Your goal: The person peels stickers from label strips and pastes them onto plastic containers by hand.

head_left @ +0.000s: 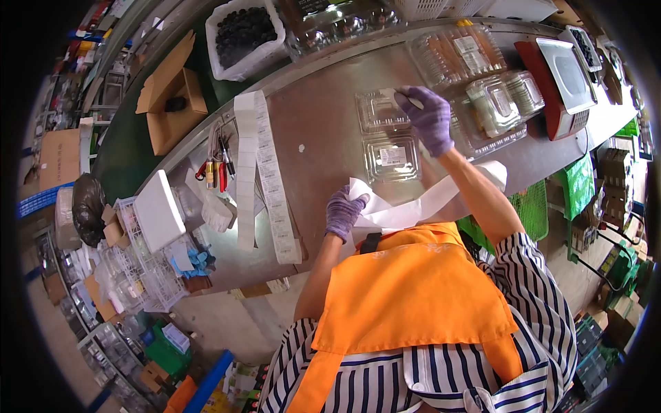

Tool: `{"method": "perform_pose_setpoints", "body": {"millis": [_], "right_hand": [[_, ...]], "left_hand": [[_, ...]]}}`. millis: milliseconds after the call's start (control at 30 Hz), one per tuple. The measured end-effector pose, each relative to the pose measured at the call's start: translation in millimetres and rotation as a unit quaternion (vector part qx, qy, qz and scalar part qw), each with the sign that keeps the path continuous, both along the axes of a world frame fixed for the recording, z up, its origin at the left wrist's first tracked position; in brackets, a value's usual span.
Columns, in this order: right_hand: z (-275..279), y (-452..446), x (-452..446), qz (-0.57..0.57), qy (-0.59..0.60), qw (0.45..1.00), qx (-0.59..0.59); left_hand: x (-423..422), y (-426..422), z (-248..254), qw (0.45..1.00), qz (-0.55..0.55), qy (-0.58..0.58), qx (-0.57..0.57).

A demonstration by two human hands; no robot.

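My left hand (344,212), in a purple glove, grips a long white label strip (392,215) that loops across in front of my orange apron. My right hand (428,118), gloved too, has its fingers drawn together over the far clear plastic clamshell box (375,118). Something pale is at those fingertips, too small to make out. Nearer to me, a second clear clamshell box (406,167) lies closed on the metal table, with a printed white label (394,156) on its lid.
Stacked clamshell boxes (463,51) and a red-sided scale (561,86) stand right. Left lie printed label strips (272,179), red-handled tools (219,172) and a white foam lid (158,210). A white tub of dark pieces (244,41) and an open carton (172,103) sit behind.
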State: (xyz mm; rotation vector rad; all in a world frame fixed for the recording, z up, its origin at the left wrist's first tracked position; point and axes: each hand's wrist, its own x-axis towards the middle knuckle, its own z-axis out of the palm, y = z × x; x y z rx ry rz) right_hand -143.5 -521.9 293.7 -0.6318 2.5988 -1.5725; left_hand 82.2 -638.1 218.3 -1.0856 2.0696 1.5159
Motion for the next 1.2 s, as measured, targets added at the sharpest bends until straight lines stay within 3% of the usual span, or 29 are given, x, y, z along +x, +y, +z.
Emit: {"method": "perform_pose_setpoints", "body": {"millis": [100,167,200,267,433,567,700,833,933,1000,1133,1200], "right_hand": [[-22.0,-8.9,-33.3,0.111,0.294,0.933,0.176],[-44.8,-14.4,-36.1,0.146,0.337,0.906,0.212],[-49.0,-15.8,-34.1,0.165,0.357,0.890,0.230],[-54.1,-14.3,-28.5,0.192,0.358,0.876,0.262],[-70.4,-14.7,-22.9,0.238,0.334,0.855,0.318],[-66.6,-12.6,-16.8,0.260,0.296,0.864,0.312],[-62.9,-1.4,-9.0,0.280,0.308,0.854,0.313],[-23.9,26.3,17.8,0.179,0.148,0.962,0.140],[-37.5,59.4,41.8,0.063,0.010,0.970,0.233],[-58.6,72.1,58.8,0.021,-0.062,0.968,0.243],[-79.0,83.9,65.5,-0.046,-0.221,0.972,0.071],[-75.8,84.4,65.7,-0.062,-0.232,0.969,0.065]], "left_hand": [[3.2,7.9,-9.4,0.998,0.031,0.004,-0.052],[4.9,8.9,-22.7,0.998,0.043,0.022,-0.028],[-2.6,10.1,2.3,0.999,0.041,0.020,-0.003],[-14.3,12.7,47.7,0.998,0.036,0.017,0.045],[-0.2,23.1,-18.1,0.994,0.009,0.109,-0.033],[-7.1,23.7,5.2,0.995,0.022,0.096,0.012],[-11.8,27.4,-4.5,0.987,0.059,0.139,-0.055],[-15.3,20.6,-33.4,0.975,0.084,0.173,-0.114],[-21.5,16.1,-15.2,0.970,0.035,0.135,-0.199],[-25.2,19.3,-21.9,0.976,0.043,0.154,-0.151],[-30.9,22.5,-32.6,0.980,0.052,0.159,-0.109],[-32.1,21.7,-19.4,0.983,0.043,0.136,-0.119]]}}
